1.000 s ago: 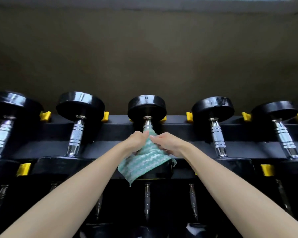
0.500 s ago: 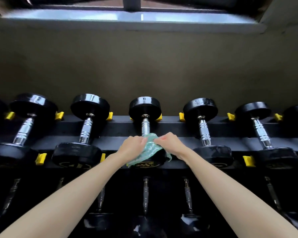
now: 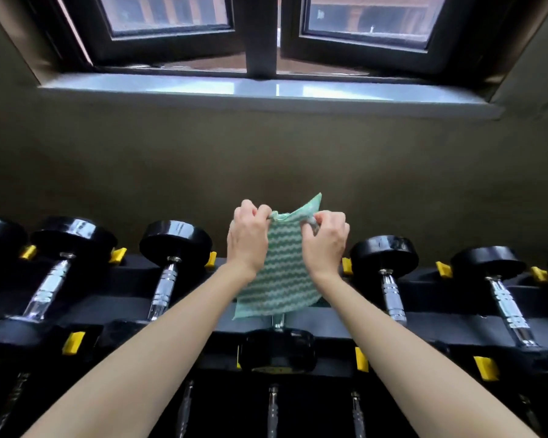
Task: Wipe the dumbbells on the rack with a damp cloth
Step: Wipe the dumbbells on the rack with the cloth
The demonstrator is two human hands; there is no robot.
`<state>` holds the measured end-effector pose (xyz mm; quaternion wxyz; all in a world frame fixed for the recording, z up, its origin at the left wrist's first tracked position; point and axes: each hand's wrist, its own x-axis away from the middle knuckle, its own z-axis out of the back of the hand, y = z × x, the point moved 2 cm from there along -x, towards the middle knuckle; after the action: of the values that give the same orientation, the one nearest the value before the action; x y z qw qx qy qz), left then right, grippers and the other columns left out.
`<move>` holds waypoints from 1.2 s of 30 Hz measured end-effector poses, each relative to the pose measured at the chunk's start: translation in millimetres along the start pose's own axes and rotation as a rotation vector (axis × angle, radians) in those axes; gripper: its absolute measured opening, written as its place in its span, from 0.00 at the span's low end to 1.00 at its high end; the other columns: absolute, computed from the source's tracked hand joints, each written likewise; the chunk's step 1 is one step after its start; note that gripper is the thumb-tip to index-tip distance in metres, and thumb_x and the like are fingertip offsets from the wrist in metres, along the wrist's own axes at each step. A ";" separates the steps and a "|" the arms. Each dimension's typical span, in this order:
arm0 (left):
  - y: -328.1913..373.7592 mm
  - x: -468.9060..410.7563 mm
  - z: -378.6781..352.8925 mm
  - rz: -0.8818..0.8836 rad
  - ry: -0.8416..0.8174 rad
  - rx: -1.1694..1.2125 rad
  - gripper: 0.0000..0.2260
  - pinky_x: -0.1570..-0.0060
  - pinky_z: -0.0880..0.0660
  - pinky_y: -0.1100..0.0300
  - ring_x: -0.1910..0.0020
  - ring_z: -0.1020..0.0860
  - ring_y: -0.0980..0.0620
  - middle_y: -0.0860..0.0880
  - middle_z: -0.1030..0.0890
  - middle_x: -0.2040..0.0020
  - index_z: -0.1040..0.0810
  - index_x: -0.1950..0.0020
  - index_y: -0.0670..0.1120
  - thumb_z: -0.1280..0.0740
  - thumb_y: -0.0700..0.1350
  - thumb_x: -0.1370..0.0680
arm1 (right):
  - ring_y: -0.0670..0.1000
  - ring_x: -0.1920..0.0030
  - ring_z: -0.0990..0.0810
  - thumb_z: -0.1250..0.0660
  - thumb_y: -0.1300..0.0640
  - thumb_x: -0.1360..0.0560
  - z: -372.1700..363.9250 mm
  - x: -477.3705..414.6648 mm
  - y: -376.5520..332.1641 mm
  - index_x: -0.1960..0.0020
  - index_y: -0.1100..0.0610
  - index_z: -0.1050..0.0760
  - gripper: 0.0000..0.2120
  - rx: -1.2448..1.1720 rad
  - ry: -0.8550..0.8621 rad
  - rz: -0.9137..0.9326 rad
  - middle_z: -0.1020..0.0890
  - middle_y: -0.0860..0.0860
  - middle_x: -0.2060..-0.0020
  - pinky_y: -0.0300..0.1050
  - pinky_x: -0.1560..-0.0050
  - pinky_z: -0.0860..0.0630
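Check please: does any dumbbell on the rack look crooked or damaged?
Nothing stands out. The dumbbells sit in a row on the rack. The cloth, pinched by the left hand and right hand, hides most of the middle dumbbell.

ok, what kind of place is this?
Probably a gym or home weight room: a black rack with yellow stops holds a row of black dumbbells with chrome handles, against a plain wall under a window.
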<state>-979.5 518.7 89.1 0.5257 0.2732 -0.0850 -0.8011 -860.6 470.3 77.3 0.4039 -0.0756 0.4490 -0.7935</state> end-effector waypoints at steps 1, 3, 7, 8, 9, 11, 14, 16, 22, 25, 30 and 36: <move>-7.2 -8.4 -10.5 0.065 0.035 0.003 0.10 0.51 0.30 0.52 0.48 0.31 0.43 0.41 0.30 0.47 0.26 0.41 0.41 0.41 0.41 0.20 | 0.59 0.43 0.30 0.34 0.60 0.26 -12.4 -5.6 -0.1 0.47 0.63 0.25 0.10 -0.009 0.040 -0.009 0.26 0.59 0.45 0.44 0.44 0.39; -23.0 -16.1 -32.8 0.265 0.032 0.033 0.15 0.44 0.35 0.55 0.42 0.33 0.42 0.40 0.34 0.39 0.32 0.34 0.39 0.43 0.37 0.20 | 0.58 0.38 0.31 0.37 0.60 0.24 -41.0 -15.0 9.4 0.39 0.61 0.27 0.15 -0.083 -0.074 -0.130 0.27 0.57 0.38 0.43 0.39 0.39; -39.3 0.3 -84.8 0.362 -0.238 0.161 0.14 0.42 0.38 0.58 0.37 0.35 0.43 0.42 0.33 0.34 0.34 0.34 0.39 0.50 0.40 0.18 | 0.52 0.30 0.36 0.48 0.57 0.19 -78.3 -14.8 38.7 0.31 0.58 0.32 0.18 -0.024 -0.544 -0.022 0.29 0.54 0.32 0.43 0.30 0.44; -41.3 2.9 -90.2 0.366 -0.253 0.233 0.14 0.44 0.39 0.59 0.36 0.34 0.45 0.44 0.32 0.35 0.33 0.35 0.41 0.50 0.42 0.18 | 0.51 0.32 0.35 0.50 0.55 0.19 -79.8 -16.9 40.0 0.32 0.57 0.30 0.19 -0.028 -0.563 0.021 0.28 0.53 0.34 0.44 0.30 0.42; -43.4 3.3 -93.6 0.389 -0.242 0.327 0.14 0.45 0.40 0.60 0.36 0.34 0.47 0.45 0.30 0.36 0.33 0.35 0.42 0.51 0.44 0.18 | 0.50 0.34 0.32 0.51 0.54 0.21 -79.9 -20.6 38.1 0.35 0.56 0.28 0.20 -0.009 -0.586 0.057 0.25 0.52 0.37 0.45 0.32 0.40; -47.4 -0.1 -96.5 0.473 -0.210 0.471 0.14 0.49 0.42 0.63 0.37 0.34 0.48 0.45 0.29 0.38 0.31 0.37 0.42 0.51 0.44 0.18 | 0.51 0.39 0.28 0.49 0.56 0.22 -84.9 -31.4 29.1 0.42 0.58 0.24 0.18 0.106 -0.684 0.134 0.21 0.52 0.43 0.47 0.38 0.35; -61.0 -6.5 -102.2 0.648 -0.271 0.538 0.16 0.42 0.37 0.57 0.38 0.31 0.44 0.41 0.27 0.39 0.30 0.39 0.37 0.53 0.41 0.18 | 0.55 0.42 0.25 0.46 0.60 0.22 -97.9 -40.5 9.4 0.44 0.62 0.23 0.15 0.263 -0.796 0.216 0.19 0.55 0.45 0.51 0.41 0.31; -72.9 -8.8 -108.9 0.766 -0.314 0.615 0.16 0.41 0.31 0.51 0.40 0.27 0.41 0.38 0.25 0.41 0.28 0.40 0.36 0.52 0.42 0.18 | 0.51 0.41 0.25 0.46 0.58 0.22 -101.5 -39.9 5.0 0.43 0.59 0.23 0.15 0.236 -0.831 0.219 0.20 0.51 0.43 0.46 0.40 0.32; -57.2 -20.0 -109.3 0.818 -0.358 0.472 0.15 0.43 0.31 0.51 0.41 0.28 0.39 0.38 0.26 0.40 0.29 0.41 0.36 0.51 0.40 0.19 | 0.48 0.54 0.24 0.37 0.50 0.26 -83.7 -52.9 28.6 0.57 0.51 0.19 0.09 -0.001 -0.702 -0.151 0.19 0.45 0.60 0.38 0.54 0.32; -39.4 -15.1 -106.0 0.601 -0.247 0.310 0.13 0.45 0.33 0.52 0.41 0.30 0.40 0.39 0.28 0.40 0.33 0.40 0.37 0.52 0.37 0.19 | 0.51 0.61 0.31 0.40 0.49 0.24 -81.4 -48.2 42.6 0.69 0.55 0.34 0.18 -0.051 -0.529 -0.250 0.29 0.48 0.68 0.44 0.61 0.37; -22.6 -14.4 -104.8 0.135 -0.270 0.018 0.23 0.57 0.26 0.54 0.57 0.22 0.43 0.44 0.21 0.53 0.23 0.44 0.41 0.57 0.46 0.20 | 0.50 0.38 0.29 0.46 0.40 0.22 -87.1 -19.7 81.3 0.38 0.50 0.29 0.20 -0.475 -0.448 -0.565 0.25 0.48 0.39 0.46 0.37 0.33; -16.2 -4.8 -100.4 -0.140 -0.311 -0.240 0.21 0.54 0.22 0.52 0.51 0.18 0.45 0.48 0.18 0.50 0.20 0.43 0.41 0.47 0.48 0.24 | 0.49 0.38 0.26 0.45 0.47 0.20 -77.3 -5.7 97.6 0.33 0.56 0.29 0.20 -0.608 -0.522 -0.711 0.24 0.49 0.38 0.48 0.33 0.33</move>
<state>-938.1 545.2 0.0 0.4781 0.0870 -0.0501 -0.8725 -838.1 498.3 -42.1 0.1683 -0.5313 0.4900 -0.6703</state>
